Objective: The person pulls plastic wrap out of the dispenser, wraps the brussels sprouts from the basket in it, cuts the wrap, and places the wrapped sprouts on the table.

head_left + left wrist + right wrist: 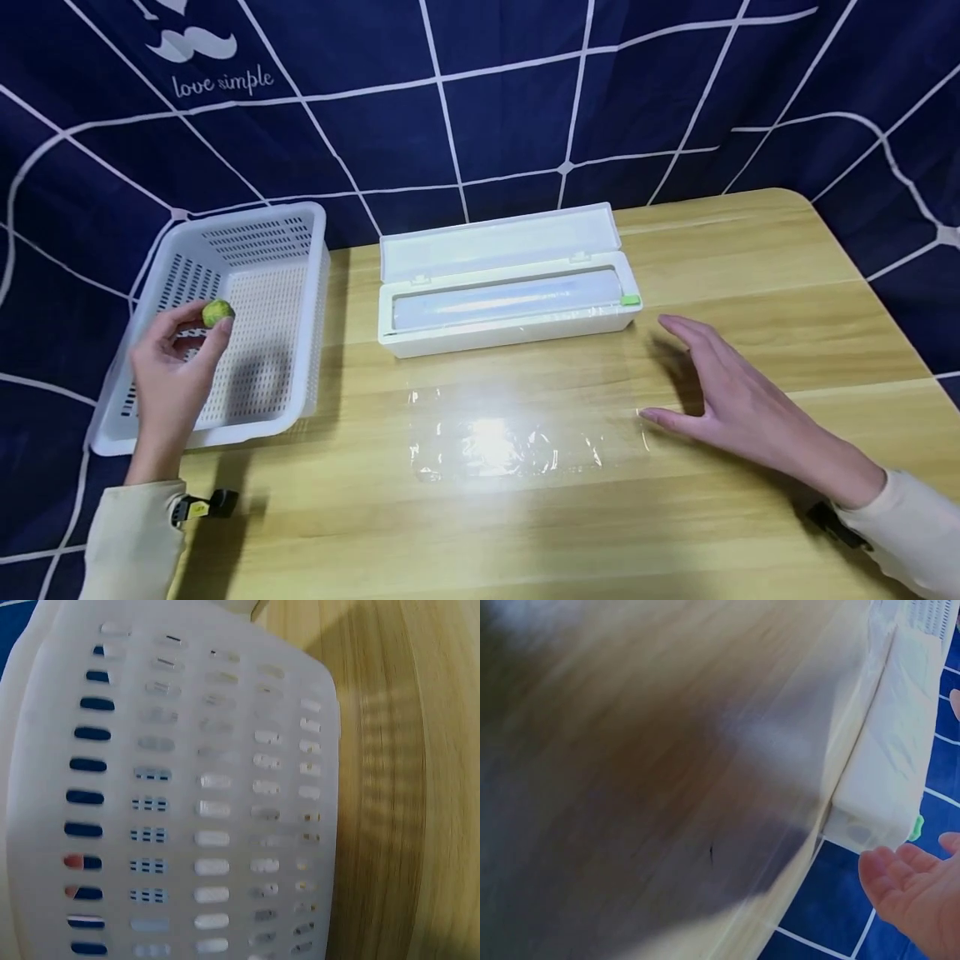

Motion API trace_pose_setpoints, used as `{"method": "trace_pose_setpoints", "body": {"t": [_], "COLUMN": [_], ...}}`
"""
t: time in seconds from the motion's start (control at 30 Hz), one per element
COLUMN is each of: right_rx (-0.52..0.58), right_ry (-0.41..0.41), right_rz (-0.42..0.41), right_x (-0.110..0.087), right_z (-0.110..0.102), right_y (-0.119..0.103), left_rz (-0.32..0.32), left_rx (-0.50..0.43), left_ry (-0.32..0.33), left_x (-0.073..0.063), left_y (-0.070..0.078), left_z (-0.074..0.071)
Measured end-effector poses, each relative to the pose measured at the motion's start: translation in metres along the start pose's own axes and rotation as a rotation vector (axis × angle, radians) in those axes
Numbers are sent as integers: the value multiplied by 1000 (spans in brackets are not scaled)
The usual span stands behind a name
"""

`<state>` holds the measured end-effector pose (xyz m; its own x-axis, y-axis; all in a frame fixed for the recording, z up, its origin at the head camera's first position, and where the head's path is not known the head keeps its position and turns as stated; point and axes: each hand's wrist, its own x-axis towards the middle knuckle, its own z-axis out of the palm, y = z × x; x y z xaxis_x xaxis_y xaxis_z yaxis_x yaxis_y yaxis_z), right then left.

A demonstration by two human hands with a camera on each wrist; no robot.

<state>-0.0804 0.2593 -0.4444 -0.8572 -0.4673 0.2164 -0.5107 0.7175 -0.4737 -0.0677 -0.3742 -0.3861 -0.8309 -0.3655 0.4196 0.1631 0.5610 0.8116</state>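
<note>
Over the white plastic basket (311,333), my left hand (168,375) pinches a small green-yellow lime (218,313) between thumb and fingers. The left wrist view shows the basket's slotted side (180,791), with bits of fingers visible through the slots. My right hand (738,400) is held over the table's right part, fingers spread and holding nothing. To its left lies a clear sheet of cling film (517,433) on the table, in front of a white cling film dispenser (517,333). Inside the dispenser sits a film roll (502,300); its lid (498,242) stands raised.
A green slide cutter (630,300) sits at the dispenser's right end. The wooden table (795,275) ends at a rounded far right corner. A dark blue cloth with white lines (510,108) hangs behind the table and down its sides.
</note>
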Motion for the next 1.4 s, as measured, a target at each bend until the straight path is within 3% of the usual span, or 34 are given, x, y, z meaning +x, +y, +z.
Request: {"method": "trace_pose_setpoints", "body": {"t": [0.17, 0.43, 0.57, 0.83, 1.23, 1.4], "right_rx": [3, 19, 19, 28, 31, 53], "right_ry": [5, 27, 25, 10, 4, -12], "right_rz": [-25, -47, -38, -61, -54, -37], "right_x": [-1, -2, -3, -2, -3, -2], "right_z": [1, 4, 4, 7, 7, 8], "right_y": [0, 1, 0, -1, -2, -4], "left_rz": [56, 129, 197, 214, 257, 268], "left_rx": [-42, -218, -209, -238, -247, -276], "left_ry": [-2, -9, -48, -82, -230, -328], "left_x": [-7, -9, -9, -14, -24, -30], "left_y": [5, 16, 20, 29, 38, 42], "left_z": [2, 15, 22, 33, 46, 53]}}
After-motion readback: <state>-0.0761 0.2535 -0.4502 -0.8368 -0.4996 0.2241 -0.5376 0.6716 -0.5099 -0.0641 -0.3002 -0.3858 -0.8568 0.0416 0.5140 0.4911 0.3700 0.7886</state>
